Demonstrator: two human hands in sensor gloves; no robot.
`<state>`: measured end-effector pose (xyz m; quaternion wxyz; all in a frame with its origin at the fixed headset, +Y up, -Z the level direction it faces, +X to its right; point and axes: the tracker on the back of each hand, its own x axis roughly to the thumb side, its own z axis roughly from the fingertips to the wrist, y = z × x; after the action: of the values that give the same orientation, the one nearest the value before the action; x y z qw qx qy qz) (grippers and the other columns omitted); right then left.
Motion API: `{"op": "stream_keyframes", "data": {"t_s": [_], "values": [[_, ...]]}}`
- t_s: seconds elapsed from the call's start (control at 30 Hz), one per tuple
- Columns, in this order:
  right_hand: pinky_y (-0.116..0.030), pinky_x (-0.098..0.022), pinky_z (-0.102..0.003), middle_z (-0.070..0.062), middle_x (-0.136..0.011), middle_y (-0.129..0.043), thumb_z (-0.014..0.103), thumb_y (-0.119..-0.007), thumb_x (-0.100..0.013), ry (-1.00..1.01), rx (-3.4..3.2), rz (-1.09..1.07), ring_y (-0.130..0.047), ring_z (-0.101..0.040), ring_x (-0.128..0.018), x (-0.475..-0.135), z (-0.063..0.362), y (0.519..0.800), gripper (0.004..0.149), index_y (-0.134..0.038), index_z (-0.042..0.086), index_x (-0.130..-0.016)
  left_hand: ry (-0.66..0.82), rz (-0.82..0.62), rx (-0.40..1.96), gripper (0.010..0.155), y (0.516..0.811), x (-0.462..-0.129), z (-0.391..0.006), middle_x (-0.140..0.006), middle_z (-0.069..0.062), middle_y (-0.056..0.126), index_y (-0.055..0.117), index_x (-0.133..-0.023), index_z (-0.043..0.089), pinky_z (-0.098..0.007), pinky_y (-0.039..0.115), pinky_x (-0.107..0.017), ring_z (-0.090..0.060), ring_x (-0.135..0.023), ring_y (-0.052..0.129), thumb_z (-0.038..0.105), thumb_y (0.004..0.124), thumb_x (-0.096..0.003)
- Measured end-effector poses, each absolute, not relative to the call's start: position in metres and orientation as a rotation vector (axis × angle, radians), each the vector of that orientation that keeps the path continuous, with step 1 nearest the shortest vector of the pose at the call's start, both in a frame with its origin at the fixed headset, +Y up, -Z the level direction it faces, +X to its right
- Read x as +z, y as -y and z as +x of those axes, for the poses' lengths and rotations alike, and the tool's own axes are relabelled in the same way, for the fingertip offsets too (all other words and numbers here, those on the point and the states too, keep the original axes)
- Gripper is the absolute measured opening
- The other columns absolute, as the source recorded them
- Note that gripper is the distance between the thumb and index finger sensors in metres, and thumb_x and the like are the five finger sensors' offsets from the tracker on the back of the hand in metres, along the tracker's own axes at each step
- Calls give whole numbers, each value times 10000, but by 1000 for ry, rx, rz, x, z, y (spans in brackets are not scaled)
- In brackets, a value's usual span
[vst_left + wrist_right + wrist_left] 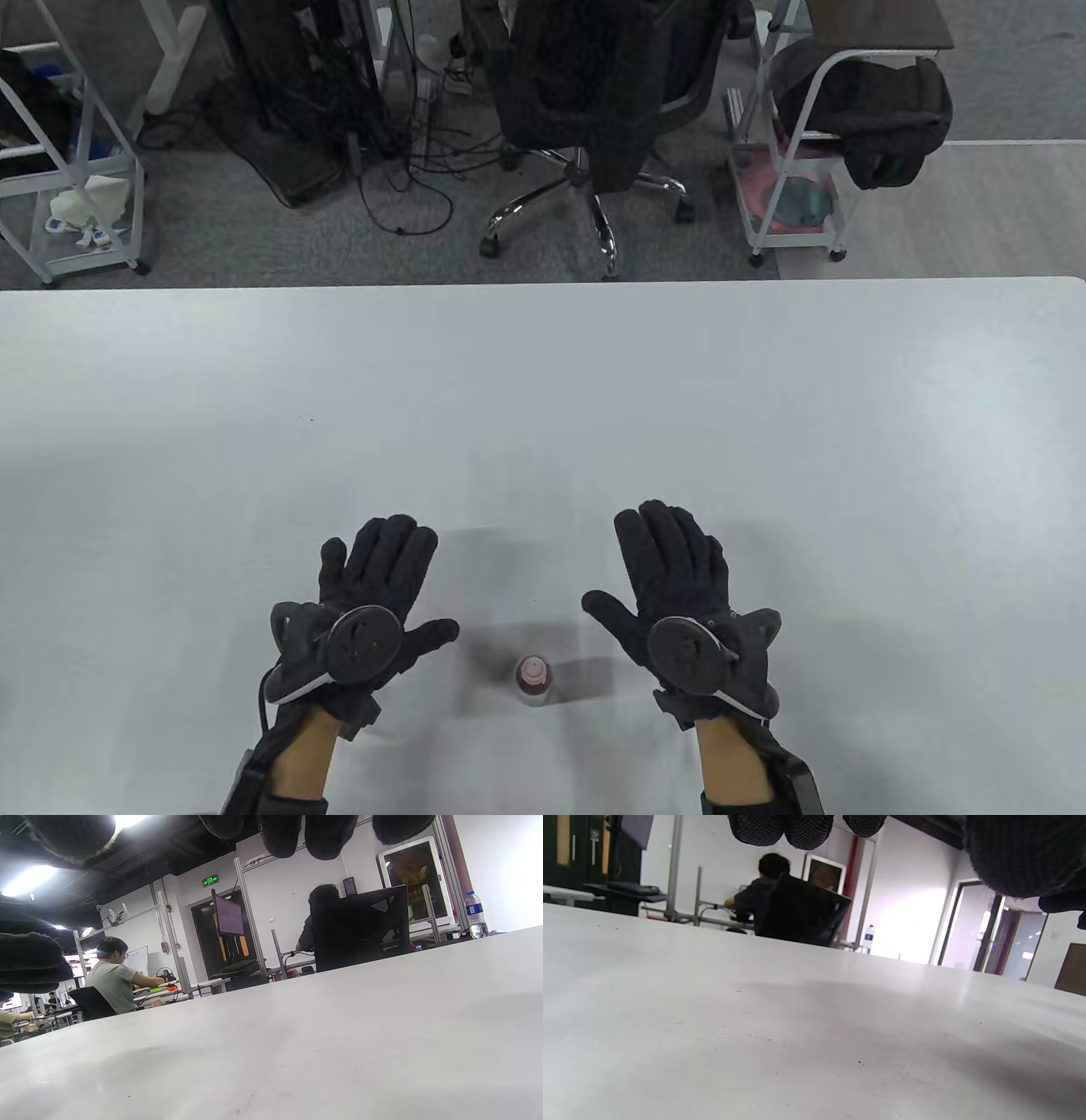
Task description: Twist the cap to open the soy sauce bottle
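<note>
A small dark soy sauce bottle (533,683) with a pink-red cap (532,670) stands upright on the white table (543,407), near the front edge, between my two hands. My left hand (382,586) lies flat and open to the bottle's left, its thumb pointing toward the bottle without touching it. My right hand (670,577) lies flat and open to the bottle's right, also apart from it. Both hands hold nothing. The wrist views show only fingertips (806,830) (297,834) above bare tabletop; the bottle is not in them.
Beyond the table's far edge stand a black office chair (585,110), white metal racks (68,170) (789,170) and floor cables. People sit at desks far off in the wrist views.
</note>
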<state>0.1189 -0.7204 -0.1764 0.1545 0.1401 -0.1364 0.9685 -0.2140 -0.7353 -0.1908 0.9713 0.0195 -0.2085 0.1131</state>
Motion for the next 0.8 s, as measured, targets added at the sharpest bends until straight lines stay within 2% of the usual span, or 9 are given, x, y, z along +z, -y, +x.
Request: {"op": "stream_keyframes", "data": {"t_s": [0.17, 0.27, 0.37, 0.43, 0.6, 0.8], "values": [[-464, -768, -722, -168, -1275, -360, 691, -668, -549, 298, 2753, 472, -441, -512, -1185, -176, 120, 719, 908, -235, 254, -1218, 423, 34, 232, 995, 735, -191, -214, -1213, -216, 399, 344, -1168, 215, -758, 373, -710, -492, -1112, 487, 713, 756, -411], [-442, -772, -732, -167, -1281, -331, 629, -742, -553, 141, 2702, 575, -405, -523, -1192, -176, 117, 717, 950, -177, 246, -1212, 423, 29, 235, 996, 736, -191, -214, -1213, -217, 403, 345, -1169, 212, -758, 375, -709, -493, -1112, 489, 713, 755, -412], [-475, -762, -734, -166, -1283, -375, 646, -776, -517, -31, 2651, 706, -440, -539, -1186, -176, 114, 716, 998, -194, 238, -1218, 426, 29, 241, 992, 736, -192, -215, -1213, -215, 405, 346, -1169, 218, -757, 379, -710, -493, -1111, 493, 714, 755, -413], [-460, -758, -744, -193, -1288, -333, 648, -791, -511, -187, 2573, 800, -405, -572, -1179, -174, 109, 715, 1038, -158, 228, -1219, 428, 32, 244, 996, 736, -192, -215, -1212, -216, 407, 343, -1169, 212, -756, 379, -710, -492, -1110, 494, 712, 756, -413], [-463, -754, -749, -227, -1291, -318, 702, -777, -477, -277, 2525, 930, -404, -597, -1174, -166, 97, 712, 1090, -136, 226, -1219, 436, 33, 247, 996, 736, -192, -215, -1213, -214, 409, 341, -1168, 215, -756, 382, -710, -492, -1110, 498, 713, 757, -412], [-477, -758, -736, -200, -1287, -350, 701, -772, -481, -330, 2547, 967, -446, -575, -1174, -164, 78, 723, 1084, -145, 217, -1221, 442, 27, 247, 998, 736, -192, -214, -1212, -212, 415, 343, -1169, 213, -753, 386, -712, -489, -1110, 502, 713, 757, -411]]}}
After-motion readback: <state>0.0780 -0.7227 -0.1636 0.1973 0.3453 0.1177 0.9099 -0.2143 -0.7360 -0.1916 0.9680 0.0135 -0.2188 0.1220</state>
